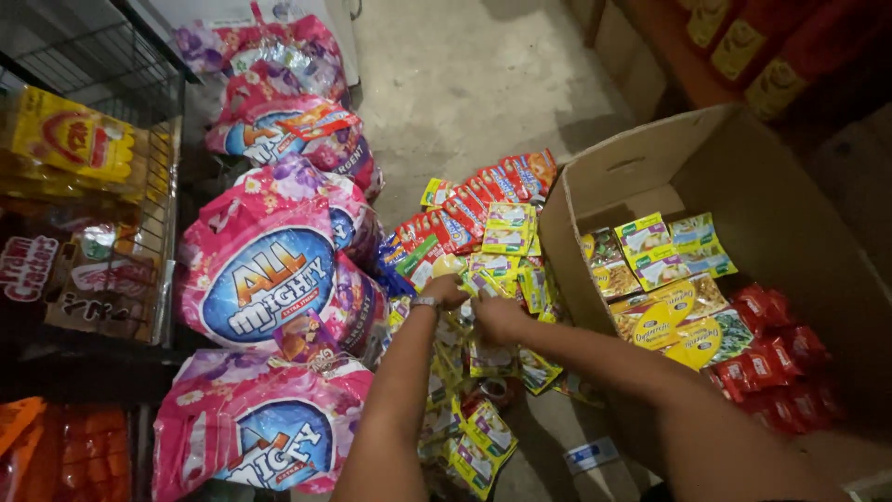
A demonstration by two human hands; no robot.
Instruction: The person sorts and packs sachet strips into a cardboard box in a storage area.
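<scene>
Both our hands pinch yellow sachet strips over the floor pile: left hand [444, 290], right hand [497, 318], strips [492, 270] beside the box [632, 167]. Risk, as we judge it: a strip could tear or slip into the heap. Counts: three pink bags [260, 270], one box; sachets too many to count.

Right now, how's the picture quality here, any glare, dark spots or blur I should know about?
Head view: glare streaks the glossy pink bags; the cardboard box is dim inside and the right edge falls into shadow; wide-angle bend curves the wire shelf at the left; the left hand and right hand over the yellow-green sachets are slightly soft.
</scene>
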